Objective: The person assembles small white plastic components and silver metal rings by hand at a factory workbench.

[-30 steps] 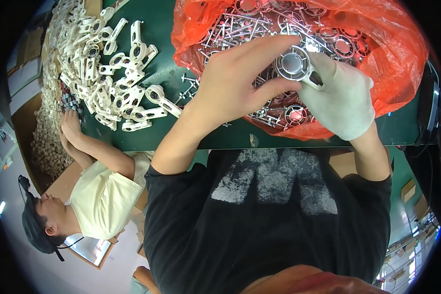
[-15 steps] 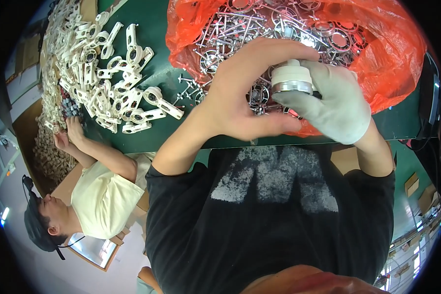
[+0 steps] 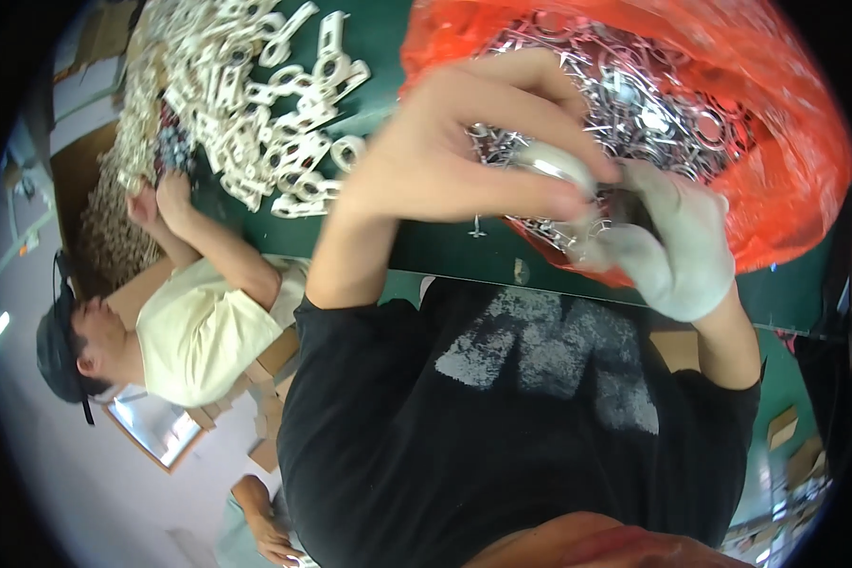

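My bare left hand (image 3: 473,142) is closed round the side of a round white part with a shiny chrome band (image 3: 560,163), the thumb and fingertips meeting near its right end. The part is tilted and blurred by motion. Just right of it, my right hand (image 3: 677,241), in a pale glove, has its thumb and fingers apart, with a dark gap between them and nothing plainly held. Both hands are over the near side of a red plastic bag (image 3: 786,189) spread wide. Inside it lies a heap of chrome rings and thin metal pieces (image 3: 625,104), partly hidden by my hands.
Many white handle-like parts with round ends (image 3: 298,151) are piled on the green table (image 3: 426,251) to the left. One small metal piece (image 3: 477,227) lies near the table's front edge. At far left a co-worker's hands (image 3: 161,199) are at another pile.
The chrome-banded part has passed from my gloved right hand to my left and tilted. My right hand has moved slightly down and opened. The whole view has shifted.
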The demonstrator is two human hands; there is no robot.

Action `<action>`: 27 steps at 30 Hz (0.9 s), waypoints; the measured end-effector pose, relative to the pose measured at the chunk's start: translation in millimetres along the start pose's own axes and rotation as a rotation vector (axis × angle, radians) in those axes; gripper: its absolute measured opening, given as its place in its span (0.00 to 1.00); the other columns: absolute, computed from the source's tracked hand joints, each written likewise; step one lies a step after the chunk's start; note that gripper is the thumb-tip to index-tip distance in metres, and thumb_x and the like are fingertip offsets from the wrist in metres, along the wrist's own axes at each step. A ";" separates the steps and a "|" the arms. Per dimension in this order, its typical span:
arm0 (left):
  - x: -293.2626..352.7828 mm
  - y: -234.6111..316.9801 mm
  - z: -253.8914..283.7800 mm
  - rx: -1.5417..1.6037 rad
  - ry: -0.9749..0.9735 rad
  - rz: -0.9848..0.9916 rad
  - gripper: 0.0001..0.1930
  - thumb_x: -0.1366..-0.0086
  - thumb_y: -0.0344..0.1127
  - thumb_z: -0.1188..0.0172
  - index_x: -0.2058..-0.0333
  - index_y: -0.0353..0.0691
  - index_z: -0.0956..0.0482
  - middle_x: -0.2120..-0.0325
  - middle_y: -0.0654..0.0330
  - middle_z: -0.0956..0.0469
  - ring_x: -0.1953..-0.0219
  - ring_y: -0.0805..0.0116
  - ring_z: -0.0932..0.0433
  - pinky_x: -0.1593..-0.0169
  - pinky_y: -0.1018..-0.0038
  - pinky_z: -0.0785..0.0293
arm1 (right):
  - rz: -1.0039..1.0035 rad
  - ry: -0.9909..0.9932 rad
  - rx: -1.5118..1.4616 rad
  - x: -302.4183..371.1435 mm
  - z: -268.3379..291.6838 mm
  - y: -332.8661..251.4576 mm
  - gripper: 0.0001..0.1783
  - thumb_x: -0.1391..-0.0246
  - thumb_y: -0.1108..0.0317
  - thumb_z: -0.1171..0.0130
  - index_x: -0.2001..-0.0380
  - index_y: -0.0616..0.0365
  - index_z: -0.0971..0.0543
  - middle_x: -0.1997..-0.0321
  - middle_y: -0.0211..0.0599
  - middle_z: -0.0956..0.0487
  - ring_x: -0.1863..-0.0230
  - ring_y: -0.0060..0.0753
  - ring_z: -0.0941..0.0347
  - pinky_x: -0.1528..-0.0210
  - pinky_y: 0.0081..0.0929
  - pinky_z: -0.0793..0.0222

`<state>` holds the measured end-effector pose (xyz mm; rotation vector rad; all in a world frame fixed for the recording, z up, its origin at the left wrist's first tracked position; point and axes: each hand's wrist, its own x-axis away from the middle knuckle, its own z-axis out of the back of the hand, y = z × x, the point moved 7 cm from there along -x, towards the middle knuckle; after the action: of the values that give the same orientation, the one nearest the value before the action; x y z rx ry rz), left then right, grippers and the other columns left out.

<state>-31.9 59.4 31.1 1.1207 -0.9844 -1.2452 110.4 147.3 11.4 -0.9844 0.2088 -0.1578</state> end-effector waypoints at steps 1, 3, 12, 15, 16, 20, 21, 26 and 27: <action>6.2 6.9 24.7 -0.055 -0.046 -0.059 0.13 0.49 0.32 0.25 0.62 0.39 0.11 0.68 0.61 0.21 0.62 0.70 0.22 0.57 0.75 0.28 | 0.007 0.028 -0.109 3.8 -1.1 4.4 0.15 0.47 0.61 0.33 0.59 0.56 0.19 0.79 0.35 0.22 0.78 0.36 0.22 0.75 0.28 0.29; 32.8 -9.5 90.4 -0.128 0.142 0.162 0.22 0.35 0.48 0.38 0.61 0.30 0.14 0.65 0.57 0.20 0.65 0.69 0.23 0.59 0.75 0.31 | 0.005 0.017 -0.023 1.0 -3.8 8.0 0.12 0.45 0.63 0.35 0.60 0.57 0.19 0.79 0.35 0.21 0.77 0.36 0.21 0.74 0.28 0.28; 42.6 -38.6 214.1 0.028 1.009 0.040 0.16 0.27 0.42 0.41 0.54 0.32 0.22 0.56 0.53 0.19 0.54 0.55 0.17 0.50 0.66 0.21 | 0.133 0.066 -0.062 -2.2 -4.4 -4.0 0.05 0.40 0.70 0.39 0.63 0.58 0.19 0.68 0.36 0.17 0.72 0.37 0.19 0.70 0.28 0.24; 56.5 -24.2 196.3 -0.819 0.766 0.447 0.28 0.35 0.54 0.36 0.52 0.30 0.18 0.62 0.57 0.15 0.62 0.71 0.18 0.58 0.74 0.25 | 0.085 0.047 -0.080 -5.1 -4.5 -2.9 0.04 0.40 0.70 0.39 0.65 0.58 0.19 0.71 0.36 0.18 0.73 0.37 0.19 0.70 0.28 0.25; 56.2 -21.9 178.3 -1.063 0.655 0.542 0.35 0.38 0.59 0.34 0.47 0.30 0.20 0.62 0.54 0.15 0.60 0.64 0.16 0.55 0.71 0.23 | 0.081 0.056 -0.078 -5.8 -4.8 -1.5 0.04 0.40 0.69 0.39 0.65 0.58 0.18 0.72 0.36 0.18 0.73 0.37 0.19 0.70 0.29 0.25; 93.2 -61.8 168.6 -1.191 0.497 1.021 0.38 0.41 0.66 0.39 0.49 0.34 0.18 0.58 0.44 0.16 0.52 0.48 0.17 0.47 0.60 0.23 | 0.106 0.084 -0.088 -5.5 -4.2 -2.1 0.05 0.40 0.68 0.38 0.65 0.58 0.18 0.75 0.37 0.19 0.74 0.37 0.20 0.72 0.29 0.25; 93.9 -62.9 170.4 -1.184 0.488 0.975 0.36 0.40 0.65 0.39 0.49 0.36 0.18 0.59 0.45 0.15 0.54 0.48 0.17 0.48 0.59 0.23 | 0.124 0.079 -0.073 -4.4 -4.0 -3.6 0.05 0.40 0.68 0.37 0.65 0.58 0.18 0.75 0.37 0.19 0.74 0.37 0.20 0.72 0.29 0.25; 84.5 -43.1 149.9 -1.291 0.616 0.350 0.20 0.39 0.41 0.36 0.52 0.35 0.18 0.65 0.48 0.18 0.65 0.49 0.17 0.53 0.61 0.23 | 0.136 0.098 -0.049 -3.5 -4.9 -1.4 0.06 0.42 0.68 0.36 0.63 0.58 0.18 0.74 0.36 0.18 0.75 0.36 0.20 0.72 0.28 0.25; 78.1 -33.6 141.6 -1.278 0.645 0.260 0.19 0.39 0.39 0.36 0.52 0.36 0.18 0.65 0.49 0.19 0.67 0.50 0.18 0.56 0.62 0.22 | 0.138 0.103 -0.024 -3.2 -4.1 0.4 0.08 0.43 0.68 0.35 0.61 0.57 0.18 0.73 0.35 0.18 0.74 0.35 0.20 0.71 0.28 0.25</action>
<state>-169.8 -31.3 23.5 0.2758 0.2215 -0.8987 106.2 145.0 9.2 -0.9835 0.3722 -0.0798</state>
